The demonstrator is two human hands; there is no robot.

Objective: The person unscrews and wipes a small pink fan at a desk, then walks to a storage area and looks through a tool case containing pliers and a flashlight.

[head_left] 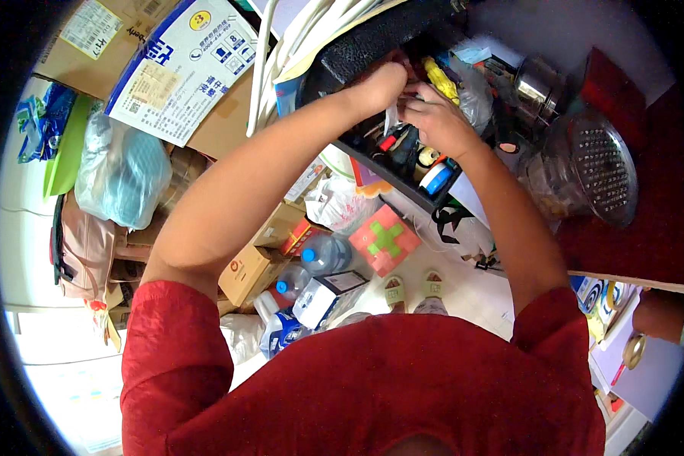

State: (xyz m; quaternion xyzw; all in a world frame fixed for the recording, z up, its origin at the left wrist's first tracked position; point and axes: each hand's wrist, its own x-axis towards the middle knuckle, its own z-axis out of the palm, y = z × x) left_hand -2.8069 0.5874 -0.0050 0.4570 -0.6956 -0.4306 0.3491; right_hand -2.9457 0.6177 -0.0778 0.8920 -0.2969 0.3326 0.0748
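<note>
My left hand (385, 83) reaches into the back left of a black open box (433, 199), its fingertips mostly hidden behind the hand. Just below and right of it, my right hand (441, 121) has its fingers curled close to the left hand, by a small white piece (391, 121); what they hold is unclear. Around my hands in the box lie a yellow crumpled item (442, 80), a clear plastic bag (475, 99), a red-capped item (388, 142), a white-and-blue roll (435, 178) and other small dark objects.
At the right stand a steel pot (536, 87) and perforated steel vessel (600, 167). Left are cardboard boxes (171, 72), white cables (270, 64) and bagged items (121, 171). Below are water bottles (325, 254), a pink box with green cross (384, 239), and my slippered feet (433, 285).
</note>
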